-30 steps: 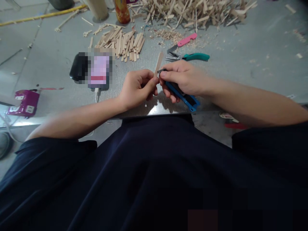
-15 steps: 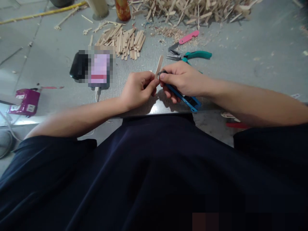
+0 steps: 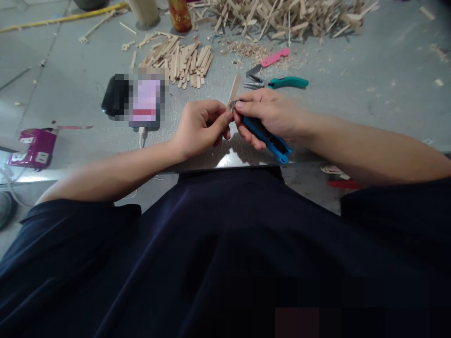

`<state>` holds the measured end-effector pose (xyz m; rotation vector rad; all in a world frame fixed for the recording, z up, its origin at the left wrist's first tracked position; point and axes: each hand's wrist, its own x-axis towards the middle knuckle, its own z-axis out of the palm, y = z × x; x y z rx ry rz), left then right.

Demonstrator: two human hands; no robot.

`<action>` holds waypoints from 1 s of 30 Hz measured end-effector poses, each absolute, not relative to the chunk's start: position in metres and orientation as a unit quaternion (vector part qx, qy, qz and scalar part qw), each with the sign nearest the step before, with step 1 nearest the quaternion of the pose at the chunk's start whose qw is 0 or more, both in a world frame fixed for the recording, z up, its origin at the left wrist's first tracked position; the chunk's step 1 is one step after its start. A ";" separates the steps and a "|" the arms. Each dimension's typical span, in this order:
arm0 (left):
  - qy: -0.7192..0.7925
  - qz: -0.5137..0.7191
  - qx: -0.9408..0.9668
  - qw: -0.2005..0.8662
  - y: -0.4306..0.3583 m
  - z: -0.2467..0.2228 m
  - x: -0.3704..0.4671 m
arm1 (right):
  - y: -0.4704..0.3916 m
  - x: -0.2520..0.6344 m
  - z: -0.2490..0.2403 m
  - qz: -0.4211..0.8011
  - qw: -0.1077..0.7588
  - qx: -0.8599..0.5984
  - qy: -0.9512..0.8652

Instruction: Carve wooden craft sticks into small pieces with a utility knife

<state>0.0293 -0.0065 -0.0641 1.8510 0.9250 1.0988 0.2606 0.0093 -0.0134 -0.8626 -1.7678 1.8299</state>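
Note:
My left hand (image 3: 204, 126) is closed, with thumb and fingers pinching the lower end of a flat wooden craft stick (image 3: 234, 88) that points up and away from me. My right hand (image 3: 269, 115) is wrapped round a blue-and-black cutting tool (image 3: 280, 152), its handle slanting down toward the table edge. The tool's small metal tip sits against the stick, close to my left fingertips; its exact shape is partly hidden by my right thumb and fingers. Both hands nearly touch, just above the table.
Beyond my hands lie green-handled pliers (image 3: 289, 82), a pink folding knife (image 3: 275, 57) and wood shavings (image 3: 248, 48). A stack of craft sticks (image 3: 190, 63), a cabled phone (image 3: 146, 101) and a black case (image 3: 114, 96) are at left. A large pile of wood pieces (image 3: 282, 16) lies behind.
The craft stick and the tool's tip have shifted slightly upward. My right hand has turned a little, so more of the tool's blue-and-black handle shows. Both hands keep their grip.

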 end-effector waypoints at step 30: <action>0.428 0.428 0.699 0.380 0.004 -0.060 0.030 | 0.009 0.260 -0.022 0.587 0.262 -0.342 -0.685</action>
